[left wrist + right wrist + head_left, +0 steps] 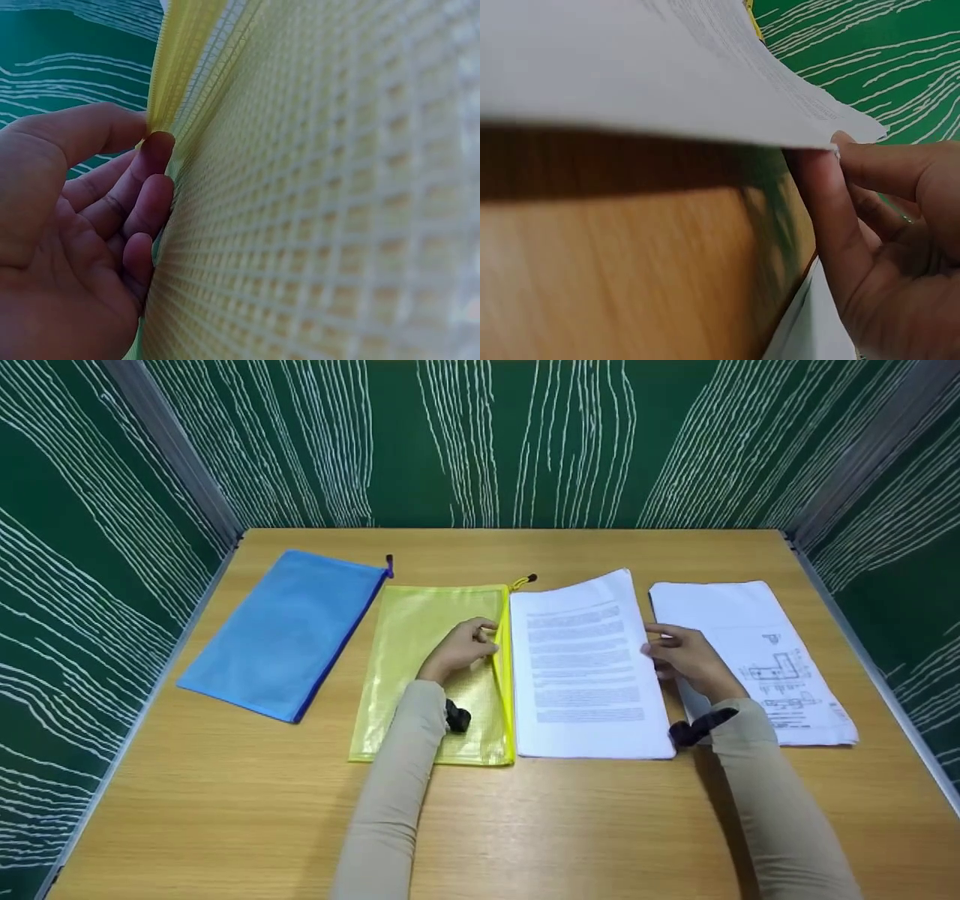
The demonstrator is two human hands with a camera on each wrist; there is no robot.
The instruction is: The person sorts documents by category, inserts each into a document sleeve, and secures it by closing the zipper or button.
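My left hand [463,648] pinches the zipper edge of a yellow mesh zip pouch [420,622], holding its mouth parted along the right side. In the left wrist view, thumb and fingertips grip the yellow zipper strip [171,67]. A sheaf of printed papers [581,675] lies right beside that mouth, its left edge along the zipper. My right hand [691,656] pinches the sheaf's right edge between thumb and fingers. The right wrist view shows this edge of the papers [705,90] raised off the table, with a shadowed gap beneath.
A blue zip pouch [281,634] lies slanted at the left. To the right, partly under the right hand, is another stack of papers [720,607] with technical drawings on top. The wooden table [510,832] is bounded by green walls [510,442] with white lines.
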